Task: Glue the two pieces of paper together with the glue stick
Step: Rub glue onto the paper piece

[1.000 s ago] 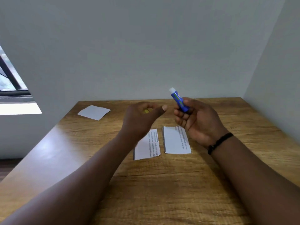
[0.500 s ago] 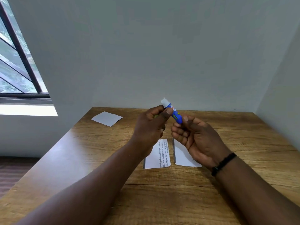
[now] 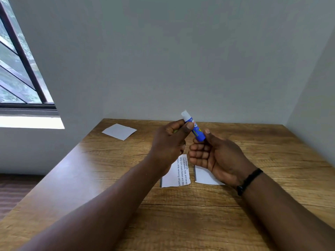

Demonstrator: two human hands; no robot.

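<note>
Seen from above and behind the hands, a person holds a small blue glue stick (image 3: pixel 196 130) in the air over a wooden desk (image 3: pixel 199 214). The stick is tilted, its white tip pointing up and to the left. The right hand (image 3: pixel 215 156) has its fingers curled around the lower end of the stick, with the thumb alongside it. The left hand (image 3: pixel 169 142) pinches the upper part of the stick between thumb and forefinger, just below the white tip; something yellowish-green shows inside its curled fingers, too hidden to identify.

Beneath the hands, two pieces of paper lie flat on the desk, side by side with a narrow gap between them. The left piece of paper (image 3: pixel 178 175) shows lines of printed text along its right edge. The right piece of paper (image 3: pixel 204 176) is partly covered by the right hand. A black wristband (image 3: pixel 249 180) circles the right wrist.

Farther back on the left side of the desk, well apart from the others, lies a blank white square of paper (image 3: pixel 118 131). A window (image 3: pixel 16 69) with dark bars sits in the wall at left.
</note>
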